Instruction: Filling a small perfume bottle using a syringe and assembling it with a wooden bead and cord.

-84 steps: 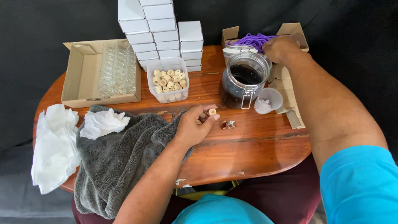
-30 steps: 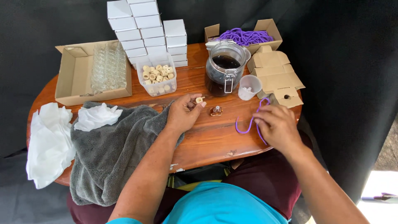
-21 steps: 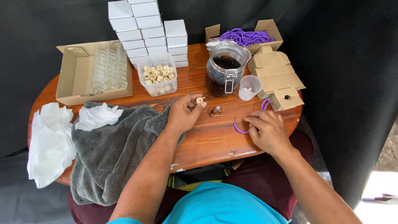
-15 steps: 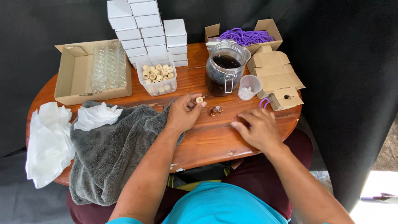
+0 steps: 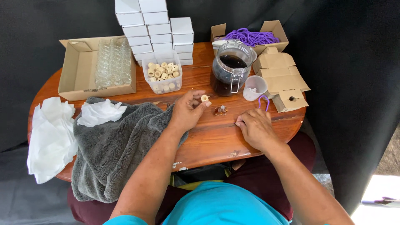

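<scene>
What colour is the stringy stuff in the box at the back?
Purple. The cords show best in the head view.

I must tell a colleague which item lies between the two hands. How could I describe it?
On the round wooden table, look just in front of the dark-filled glass jar. A tiny brownish bottle lies there alone on bare wood, unlike the pale caps in the clear tub.

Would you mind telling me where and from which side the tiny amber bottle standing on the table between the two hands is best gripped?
Probably by its body, pinched from above with two fingertips. The small amber bottle stands upright and alone on the bare wooden table, with the left hand and right hand close on either side, so the top approach is clear.
</scene>
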